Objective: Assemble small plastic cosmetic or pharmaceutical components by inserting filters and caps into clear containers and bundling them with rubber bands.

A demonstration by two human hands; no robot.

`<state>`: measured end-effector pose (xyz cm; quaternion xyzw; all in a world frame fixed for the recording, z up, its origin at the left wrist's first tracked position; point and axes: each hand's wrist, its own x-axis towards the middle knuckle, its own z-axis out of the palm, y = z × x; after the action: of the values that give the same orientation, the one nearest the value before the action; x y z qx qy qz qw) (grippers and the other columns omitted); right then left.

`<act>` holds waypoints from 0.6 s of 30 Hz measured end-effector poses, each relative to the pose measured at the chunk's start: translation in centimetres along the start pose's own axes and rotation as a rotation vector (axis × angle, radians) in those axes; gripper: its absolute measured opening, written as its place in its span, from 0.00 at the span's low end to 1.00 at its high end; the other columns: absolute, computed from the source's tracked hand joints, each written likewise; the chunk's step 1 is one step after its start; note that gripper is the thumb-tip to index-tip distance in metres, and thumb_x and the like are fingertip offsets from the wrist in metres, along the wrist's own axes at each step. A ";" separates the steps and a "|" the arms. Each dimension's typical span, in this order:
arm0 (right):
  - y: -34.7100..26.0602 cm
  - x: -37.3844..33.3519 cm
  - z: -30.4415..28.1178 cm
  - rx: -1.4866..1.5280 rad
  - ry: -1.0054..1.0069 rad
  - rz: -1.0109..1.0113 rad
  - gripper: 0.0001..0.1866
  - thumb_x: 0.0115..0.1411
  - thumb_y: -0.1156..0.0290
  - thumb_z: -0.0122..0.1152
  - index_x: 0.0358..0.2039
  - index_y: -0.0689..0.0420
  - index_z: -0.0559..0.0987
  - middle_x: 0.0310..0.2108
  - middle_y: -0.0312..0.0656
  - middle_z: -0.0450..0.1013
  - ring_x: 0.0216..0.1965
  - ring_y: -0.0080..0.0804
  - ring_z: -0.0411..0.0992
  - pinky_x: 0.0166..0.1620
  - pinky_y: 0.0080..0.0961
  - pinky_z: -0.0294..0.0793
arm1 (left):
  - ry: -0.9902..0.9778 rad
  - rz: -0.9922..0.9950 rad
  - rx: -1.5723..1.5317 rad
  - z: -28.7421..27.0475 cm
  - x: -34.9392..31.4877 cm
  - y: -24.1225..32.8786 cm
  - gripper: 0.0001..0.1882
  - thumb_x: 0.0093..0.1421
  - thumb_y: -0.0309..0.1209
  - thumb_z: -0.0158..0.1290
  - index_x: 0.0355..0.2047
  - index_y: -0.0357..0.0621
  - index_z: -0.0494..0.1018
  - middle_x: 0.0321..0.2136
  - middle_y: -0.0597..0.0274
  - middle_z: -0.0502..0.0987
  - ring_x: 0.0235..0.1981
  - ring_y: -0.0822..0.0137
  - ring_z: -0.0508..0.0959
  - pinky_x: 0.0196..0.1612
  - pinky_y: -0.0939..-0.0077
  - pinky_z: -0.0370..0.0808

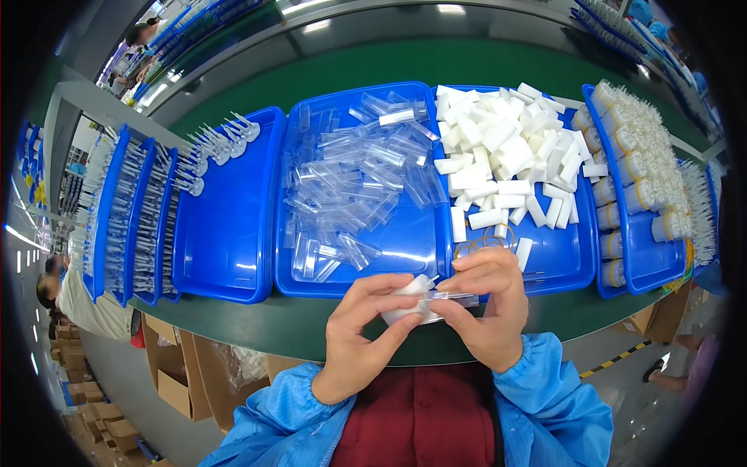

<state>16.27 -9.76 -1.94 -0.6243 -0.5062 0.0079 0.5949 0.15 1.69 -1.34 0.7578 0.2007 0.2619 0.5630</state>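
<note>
Just above the table's near edge, my left hand (354, 331) is closed round a white part (398, 310) with a rounded, bulky body. My right hand (496, 315) pinches a clear plastic sleeve (457, 297) between thumb and fingers, its left end meeting the white part. How far one sits inside the other is hidden by the fingers. Beyond my hands, a blue tray (408, 229) carries a heap of similar clear sleeves (342, 183). To its right, white blocks (506, 140) are piled in another blue tray (560, 253), with thin tan rubber bands (486, 240) near its front.
At left, a blue tray (222, 241) has a row of white round-based parts with thin stems (226, 142) along its back. Beside it stand stacked, filled trays (113, 222). Banded white bundles (642, 148) fill trays at right. Cardboard boxes (173, 393) sit below the green table (303, 331).
</note>
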 end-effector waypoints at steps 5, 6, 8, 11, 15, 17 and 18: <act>0.2 1.2 -0.7 0.319 -0.112 0.473 0.16 0.50 0.73 0.79 0.33 0.56 0.77 0.36 0.42 0.75 0.41 0.31 0.74 0.43 0.26 0.73 | 0.076 -0.109 -0.090 0.3 0.2 1.1 0.14 0.55 0.19 0.65 0.43 0.39 0.82 0.51 0.52 0.76 0.49 0.60 0.80 0.50 0.69 0.78; 0.3 1.5 -1.1 0.441 -0.171 0.599 0.16 0.50 0.73 0.79 0.33 0.56 0.77 0.36 0.42 0.75 0.41 0.32 0.74 0.42 0.26 0.73 | 0.114 -0.162 -0.149 0.5 0.1 1.2 0.14 0.55 0.19 0.65 0.43 0.39 0.83 0.51 0.52 0.77 0.49 0.60 0.80 0.49 0.70 0.78; 0.1 1.4 -1.0 0.504 -0.111 0.629 0.16 0.50 0.72 0.78 0.34 0.56 0.76 0.36 0.42 0.74 0.40 0.30 0.74 0.42 0.25 0.73 | 0.097 -0.103 -0.021 0.5 0.0 1.0 0.14 0.55 0.19 0.65 0.43 0.38 0.83 0.51 0.51 0.77 0.49 0.60 0.80 0.49 0.70 0.79; -0.1 0.2 0.0 0.205 -0.011 0.351 0.16 0.52 0.71 0.78 0.34 0.58 0.75 0.36 0.42 0.74 0.38 0.26 0.74 0.40 0.23 0.72 | 0.098 -0.043 0.064 0.8 0.2 1.0 0.15 0.55 0.20 0.66 0.44 0.38 0.82 0.51 0.50 0.77 0.50 0.60 0.80 0.50 0.70 0.79; 0.2 0.3 0.4 0.235 -0.043 0.408 0.17 0.54 0.70 0.77 0.34 0.60 0.74 0.34 0.41 0.75 0.36 0.23 0.74 0.38 0.22 0.72 | 0.131 -0.094 -0.024 1.2 0.0 0.9 0.14 0.59 0.19 0.62 0.47 0.35 0.81 0.51 0.49 0.77 0.52 0.59 0.79 0.54 0.70 0.77; 0.3 2.1 -1.0 0.396 -0.178 0.589 0.17 0.55 0.70 0.76 0.33 0.61 0.73 0.31 0.39 0.74 0.32 0.22 0.75 0.36 0.23 0.73 | 0.084 -0.132 -0.061 0.8 0.0 1.7 0.14 0.62 0.19 0.59 0.49 0.34 0.80 0.53 0.48 0.76 0.54 0.59 0.78 0.56 0.70 0.75; 0.8 2.5 -1.6 0.438 -0.213 0.606 0.17 0.55 0.69 0.76 0.33 0.61 0.73 0.30 0.39 0.74 0.32 0.22 0.75 0.36 0.22 0.72 | 0.063 -0.148 -0.082 0.7 0.1 2.0 0.14 0.64 0.19 0.57 0.50 0.33 0.79 0.54 0.47 0.76 0.55 0.59 0.77 0.57 0.70 0.75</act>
<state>18.98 -9.17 -0.52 -0.5995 -0.3440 0.3559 0.6289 0.68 0.59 0.44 0.7086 0.2629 0.2516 0.6046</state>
